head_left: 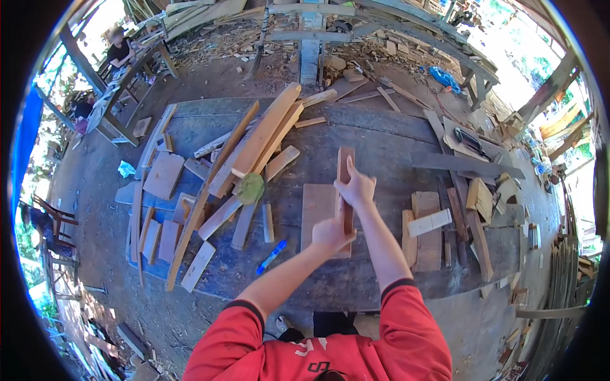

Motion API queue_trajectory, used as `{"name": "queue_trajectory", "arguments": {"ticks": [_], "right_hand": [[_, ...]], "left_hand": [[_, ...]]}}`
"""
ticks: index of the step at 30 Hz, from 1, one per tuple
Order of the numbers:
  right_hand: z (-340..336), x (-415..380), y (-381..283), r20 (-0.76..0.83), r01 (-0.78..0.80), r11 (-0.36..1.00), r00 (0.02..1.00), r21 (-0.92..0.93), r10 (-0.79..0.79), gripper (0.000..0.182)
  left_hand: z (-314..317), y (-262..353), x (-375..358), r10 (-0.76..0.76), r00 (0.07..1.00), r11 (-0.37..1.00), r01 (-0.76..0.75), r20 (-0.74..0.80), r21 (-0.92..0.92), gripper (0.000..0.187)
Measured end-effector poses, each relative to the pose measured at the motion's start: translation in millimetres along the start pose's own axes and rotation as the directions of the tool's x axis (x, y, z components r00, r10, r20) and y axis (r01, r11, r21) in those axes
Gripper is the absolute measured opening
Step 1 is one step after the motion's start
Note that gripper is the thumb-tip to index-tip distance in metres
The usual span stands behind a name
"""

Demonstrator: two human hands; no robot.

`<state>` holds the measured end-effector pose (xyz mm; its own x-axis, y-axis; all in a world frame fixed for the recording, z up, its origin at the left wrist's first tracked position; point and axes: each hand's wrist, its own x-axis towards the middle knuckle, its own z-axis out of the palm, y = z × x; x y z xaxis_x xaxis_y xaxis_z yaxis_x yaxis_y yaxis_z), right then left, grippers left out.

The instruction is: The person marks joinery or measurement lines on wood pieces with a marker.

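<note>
A long, narrow reddish-brown wooden block (344, 166) points away from me at the middle of the workbench. My right hand (358, 189) grips its far half, with one digit stretched along the top. Around the near end of the same block, the fingers of my left hand (332, 235) are closed. Beneath lies a flat rectangular board (316, 202), partly covered by the block and my left hand. A blue marker (272, 256) rests on the bench, left of my left forearm.
Long timber pieces (257, 143) and a round greenish disc (250, 189) lie piled left on the workbench (381, 136). Offcuts (429, 223), a long flat dark strip (467, 165) and black-handled pliers (469, 141) are at right. Another person (119, 52) sits far left.
</note>
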<state>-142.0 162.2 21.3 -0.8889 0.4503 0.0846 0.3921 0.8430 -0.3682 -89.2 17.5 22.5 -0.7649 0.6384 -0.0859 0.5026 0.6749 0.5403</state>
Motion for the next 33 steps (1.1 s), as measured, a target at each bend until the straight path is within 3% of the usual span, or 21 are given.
{"name": "queue_trajectory", "arguments": {"ticks": [5, 11, 18, 21, 25, 27, 30, 33], "right_hand": [[21.8, -164.6, -12.7, 0.055, -0.089, 0.996, 0.994, 0.0, 0.089, 0.084], [17.5, -243.3, -29.3, 0.15, -0.192, 0.981, 0.97, -0.009, 0.192, 0.082], [31.5, -156.1, -19.4, 0.113, -0.112, 0.994, 0.988, 0.014, 0.11, 0.082], [40.3, -71.8, -7.0, 0.114, -0.054, 0.998, 0.992, 0.023, 0.051, 0.082], [59.7, 59.4, 3.8, 0.093, 0.006, 1.0, 0.996, 0.001, -0.006, 0.081], [65.3, 112.3, 7.2, 0.073, -0.033, 0.999, 0.997, -0.016, 0.034, 0.081], [44.8, 141.2, -7.6, 0.134, -0.099, 0.994, 0.986, -0.037, 0.103, 0.079], [36.1, 118.8, -14.2, 0.045, -0.039, 0.999, 0.998, 0.024, 0.038, 0.082]], "left_hand": [[24.0, -12.6, -151.0, 0.042, 0.99, 0.999, -0.043, 0.134, 0.008, 0.097], [25.6, -17.4, -221.5, 0.077, 0.965, 0.997, -0.076, 0.25, -0.014, 0.093], [33.3, -26.9, -140.3, 0.027, 0.983, 0.999, -0.031, 0.183, 0.017, 0.094], [21.7, -23.6, -59.5, -0.084, 0.978, 0.996, 0.086, 0.193, -0.003, 0.095], [13.4, -40.6, 60.9, -0.08, 0.995, 0.996, 0.083, 0.059, -0.042, 0.101], [3.9, -49.8, 112.1, -0.095, 0.995, 0.995, 0.095, 0.033, 0.025, 0.1], [-23.7, -46.0, 138.6, -0.126, 0.99, 0.991, 0.124, 0.057, 0.046, 0.097], [-31.9, -42.6, 109.2, -0.068, 0.998, 0.997, 0.069, -0.003, 0.047, 0.091]]}}
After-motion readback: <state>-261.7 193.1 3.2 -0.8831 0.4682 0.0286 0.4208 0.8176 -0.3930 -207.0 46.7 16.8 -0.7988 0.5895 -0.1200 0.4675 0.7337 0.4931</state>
